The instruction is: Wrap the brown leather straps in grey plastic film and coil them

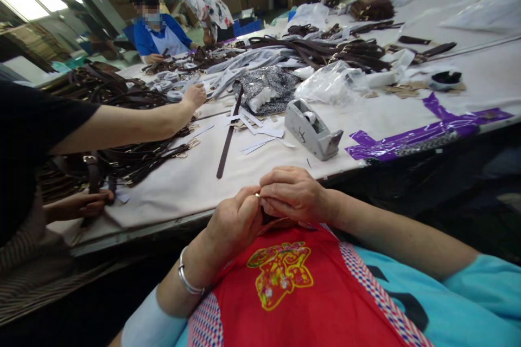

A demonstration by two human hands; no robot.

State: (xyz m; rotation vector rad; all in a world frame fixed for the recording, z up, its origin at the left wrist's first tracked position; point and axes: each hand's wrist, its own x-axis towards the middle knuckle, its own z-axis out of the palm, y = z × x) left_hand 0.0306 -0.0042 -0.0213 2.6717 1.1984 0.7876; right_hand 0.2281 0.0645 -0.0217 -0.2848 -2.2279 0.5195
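Table [179,184]: pale top
Near edge: purple tape [386,145], dispenser [311,133]
Middle: papers [266,131], lone strap [228,146], plastic bag [331,84]
Left: piled straps [122,89]

I see a small, shiny, pale-gold metal piece [258,195] pinched at the fingertips, where the left hand [236,219] and right hand [295,193] meet. Just below it I make out a brown strip [273,223], perhaps a strap, though the hands hide most of it from me.

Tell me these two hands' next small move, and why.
Probably steady the small, pale-gold, metallic-looking piece with the bare left hand and ease the bare right hand slightly back, because both hands meet there and only a bit of it shows between them.
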